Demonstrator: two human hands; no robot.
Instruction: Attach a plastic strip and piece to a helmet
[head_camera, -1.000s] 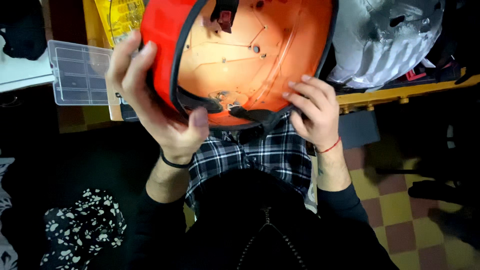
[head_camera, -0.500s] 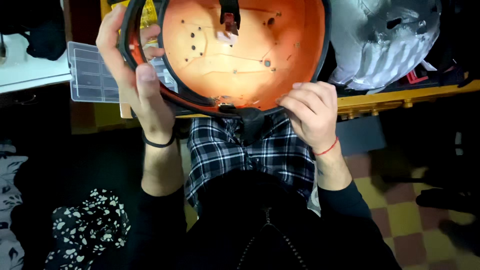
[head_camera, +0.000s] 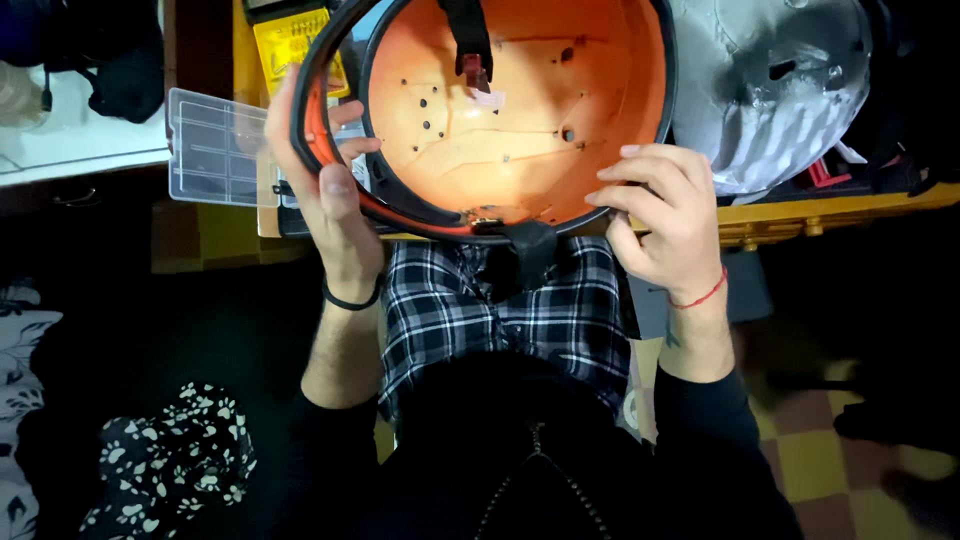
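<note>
I hold an orange helmet shell (head_camera: 520, 120) in front of my chest, its hollow inside turned toward me. It has a black rubber rim, small holes, and a black strap hanging from its top inside. My left hand (head_camera: 325, 190) grips the left rim, thumb along the edge and fingers behind it. My right hand (head_camera: 665, 215) grips the lower right rim, fingers curled over the edge. A black strap piece (head_camera: 530, 255) hangs from the bottom rim over my plaid shirt.
A clear plastic compartment box (head_camera: 215, 150) lies at the left behind the helmet. A yellow package (head_camera: 285, 45) sits above it. A grey-white helmet shell (head_camera: 770, 90) rests at the right on a yellow bench edge (head_camera: 830, 210). Checkered floor shows below right.
The helmet has tilted and shifted so more of its orange inside faces me. My left hand slid from under the bottom rim up to the left rim. My right hand stayed on the lower right rim.
</note>
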